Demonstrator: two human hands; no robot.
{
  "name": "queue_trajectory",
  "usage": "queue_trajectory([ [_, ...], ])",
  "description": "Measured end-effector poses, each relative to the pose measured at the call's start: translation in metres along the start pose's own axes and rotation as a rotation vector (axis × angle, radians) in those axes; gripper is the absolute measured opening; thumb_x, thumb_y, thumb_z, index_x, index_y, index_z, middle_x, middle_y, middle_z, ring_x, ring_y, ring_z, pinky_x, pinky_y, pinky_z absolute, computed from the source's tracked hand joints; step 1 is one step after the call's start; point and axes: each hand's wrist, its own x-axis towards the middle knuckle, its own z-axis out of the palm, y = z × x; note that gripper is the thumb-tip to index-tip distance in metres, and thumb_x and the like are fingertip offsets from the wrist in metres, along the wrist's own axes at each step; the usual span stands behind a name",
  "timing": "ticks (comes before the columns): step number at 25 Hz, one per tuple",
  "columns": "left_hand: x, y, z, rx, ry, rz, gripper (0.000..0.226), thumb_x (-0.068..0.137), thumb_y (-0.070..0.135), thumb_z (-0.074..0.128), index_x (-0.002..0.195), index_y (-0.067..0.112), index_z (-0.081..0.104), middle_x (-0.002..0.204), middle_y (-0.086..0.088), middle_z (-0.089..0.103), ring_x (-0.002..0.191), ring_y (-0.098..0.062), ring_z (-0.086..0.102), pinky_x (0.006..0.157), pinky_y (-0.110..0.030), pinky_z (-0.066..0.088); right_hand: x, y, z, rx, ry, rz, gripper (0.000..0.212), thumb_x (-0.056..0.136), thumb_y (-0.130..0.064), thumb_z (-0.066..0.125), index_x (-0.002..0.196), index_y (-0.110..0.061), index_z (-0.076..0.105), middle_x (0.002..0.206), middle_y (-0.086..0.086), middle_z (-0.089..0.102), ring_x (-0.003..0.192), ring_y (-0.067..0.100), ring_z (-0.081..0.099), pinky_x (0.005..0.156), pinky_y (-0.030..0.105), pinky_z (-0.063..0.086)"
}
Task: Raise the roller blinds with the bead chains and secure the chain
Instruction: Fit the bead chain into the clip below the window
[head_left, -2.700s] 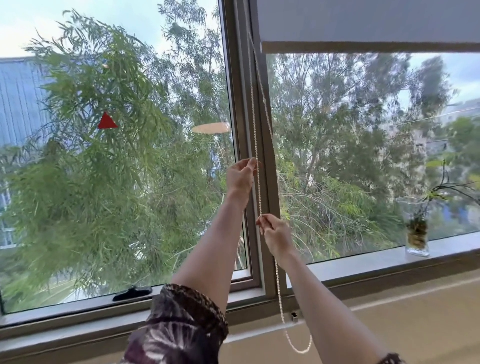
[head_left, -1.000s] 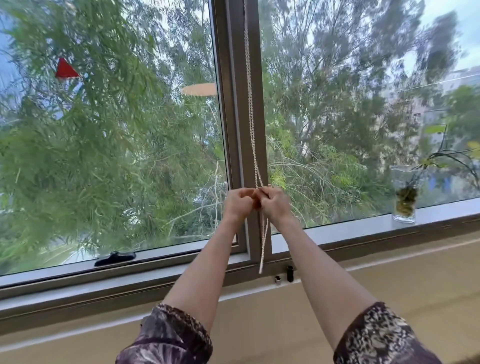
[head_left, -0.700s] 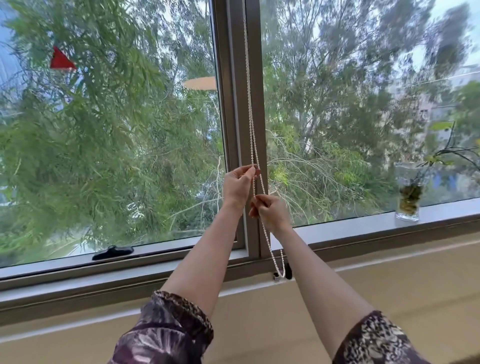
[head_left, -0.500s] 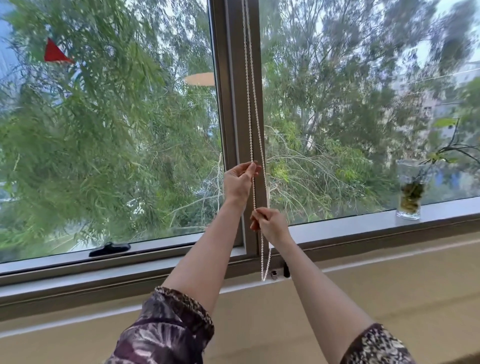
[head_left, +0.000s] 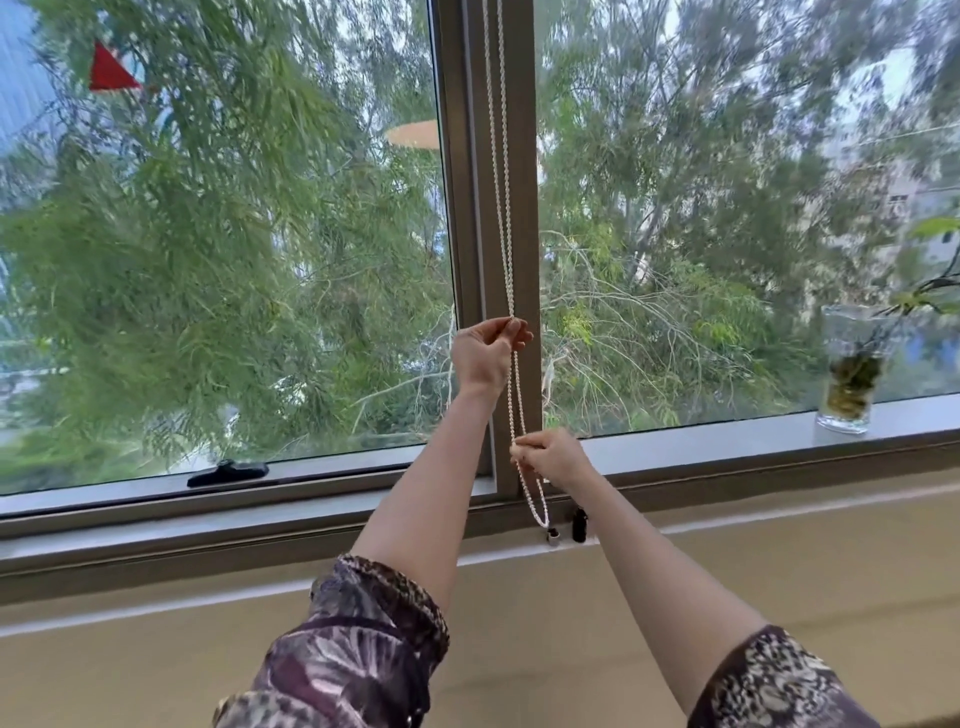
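A white bead chain (head_left: 500, 171) hangs doubled down the grey window post (head_left: 522, 208) between the two panes. My left hand (head_left: 485, 353) pinches the chain at about mid-height. Lower down, my right hand (head_left: 553, 457) grips the chain near the sill. The chain's bottom loop (head_left: 540, 506) dangles just below my right hand, right above a small metal clip (head_left: 554, 537) and a black fitting (head_left: 578, 525) on the wall under the frame. The roller blind itself is out of view above.
A glass vase (head_left: 847, 376) with a plant stands on the sill (head_left: 727, 439) at the right. A black window handle (head_left: 228, 472) lies on the left pane's lower frame. A beige wall (head_left: 156, 649) runs below the window.
My right hand has dropped lower along the chain toward the sill, and my left hand has stayed pinched higher up. The loop now hangs close above the clip.
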Motion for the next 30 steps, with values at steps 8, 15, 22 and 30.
queue_trajectory([
  [8, -0.007, -0.06, -0.026, 0.195, 0.035, -0.037, 0.014, 0.088, 0.005, 0.066, 0.099, 0.002, 0.074, 0.095, -0.013, 0.076, 0.084, -0.02, 0.072, 0.081, -0.025, 0.059, 0.027, -0.046, -0.031, 0.434, 0.22, -0.076, 0.024, 0.092, -0.018, 0.056, 0.11, -0.007, 0.068, 0.097, 0.012, 0.073, 0.092, 0.025, 0.067, 0.088, 0.039, 0.055],
  [15, -0.011, -0.101, -0.028, 0.202, -0.009, -0.099, 0.014, 0.085, -0.003, 0.065, 0.096, -0.002, 0.074, 0.076, -0.002, 0.074, 0.062, -0.003, 0.065, 0.064, -0.013, 0.055, 0.041, -0.074, -0.016, 0.435, 0.302, -0.192, 0.009, 0.088, -0.021, 0.064, 0.084, -0.023, 0.071, 0.085, 0.008, 0.076, 0.085, 0.03, 0.072, 0.082, 0.046, 0.057],
  [22, 0.01, -0.118, -0.038, 0.26, -0.145, -0.021, 0.014, 0.088, 0.003, 0.065, 0.098, 0.002, 0.075, 0.082, -0.003, 0.074, 0.067, 0.0, 0.067, 0.07, -0.018, 0.055, 0.053, -0.064, -0.005, 0.383, 0.395, -0.218, 0.016, 0.091, -0.021, 0.061, 0.089, -0.011, 0.072, 0.079, 0.01, 0.075, 0.076, 0.03, 0.071, 0.078, 0.051, 0.056],
  [30, -0.01, -0.174, -0.058, 0.355, -0.27, -0.097, 0.013, 0.089, 0.01, 0.066, 0.094, 0.009, 0.077, 0.089, -0.006, 0.078, 0.081, -0.018, 0.071, 0.079, -0.034, 0.055, 0.051, -0.005, 0.027, 0.251, 0.38, -0.139, 0.012, 0.089, -0.013, 0.062, 0.093, -0.01, 0.072, 0.083, 0.01, 0.074, 0.081, 0.031, 0.07, 0.079, 0.054, 0.055],
])
